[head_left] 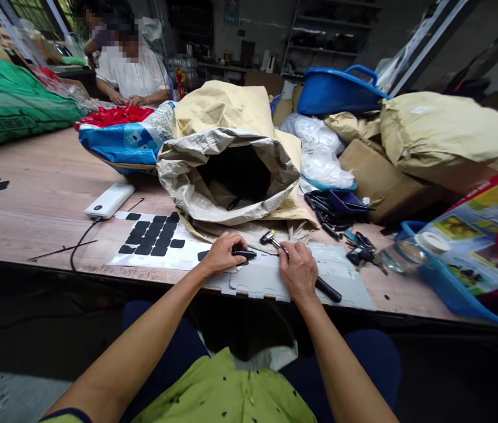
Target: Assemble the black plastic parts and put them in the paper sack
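My right hand [298,269] is wrapped round a small hammer [328,289], its metal head pointing up and left and its black handle sticking out below my palm. My left hand [224,254] is closed on a slim black piece [245,254] whose end pokes out to the right; what kind of part it is I cannot make out. Both hands are over a grey board [266,276] at the table's near edge. To their left, several flat black pieces [151,235] lie in rows on a white sheet [173,258].
Behind my hands gapes an open woven sack [173,176], dark inside. A white power bank [110,201] with a cable lies left. Black parts [326,217], keys [362,249], a plastic bottle [401,255] and a blue basket [447,282] are right. Across the table sits another person [131,76].
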Tool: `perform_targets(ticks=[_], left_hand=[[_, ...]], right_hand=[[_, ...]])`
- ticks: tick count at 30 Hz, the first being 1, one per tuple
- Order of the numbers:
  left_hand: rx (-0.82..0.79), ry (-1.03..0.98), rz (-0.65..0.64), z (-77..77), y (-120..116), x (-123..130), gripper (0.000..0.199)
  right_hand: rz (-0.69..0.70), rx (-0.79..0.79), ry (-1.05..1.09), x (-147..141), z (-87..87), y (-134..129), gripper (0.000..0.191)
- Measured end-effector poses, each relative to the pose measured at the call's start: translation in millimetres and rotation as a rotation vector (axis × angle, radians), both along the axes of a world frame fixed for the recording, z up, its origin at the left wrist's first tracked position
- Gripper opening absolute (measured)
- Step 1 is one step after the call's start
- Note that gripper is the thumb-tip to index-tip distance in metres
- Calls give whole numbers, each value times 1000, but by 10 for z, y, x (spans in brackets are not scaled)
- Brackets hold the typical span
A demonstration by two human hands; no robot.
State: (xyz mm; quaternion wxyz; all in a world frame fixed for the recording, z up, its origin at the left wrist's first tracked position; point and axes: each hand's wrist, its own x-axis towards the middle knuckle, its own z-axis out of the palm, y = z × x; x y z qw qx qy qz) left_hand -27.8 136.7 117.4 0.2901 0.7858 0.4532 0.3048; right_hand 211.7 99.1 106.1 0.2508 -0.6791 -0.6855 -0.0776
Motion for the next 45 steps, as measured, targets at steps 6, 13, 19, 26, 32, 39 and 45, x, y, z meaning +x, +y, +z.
perform_targets(ticks=[6,13,19,26,32,39,45], left_hand=[[17,-21,-14,-23,11,-8,19],[-68,-251,-329,362,-569,75,20],[-542,-9,-697,-390,-1138,288,26],[-729,323,-113,-1538,-1052,288,36],[-711,561,-367,-1033,-1118,293,56],[-778,11,-893,681,-423,27,46],[-153,30,332,923,865,-162,36]], right_hand=[[0,13,-32,13,-8,6,21],[-1,9,-32,5,5,-3,20],[-12,2,-31,-12,19,-2,19],[4,10,-14,0,17,-2,20],[-1,6,-11,-4,15,-9,20],[-9,-5,-26,-17,29,-9,20],[1,-16,-23,-7,31,1,19]])
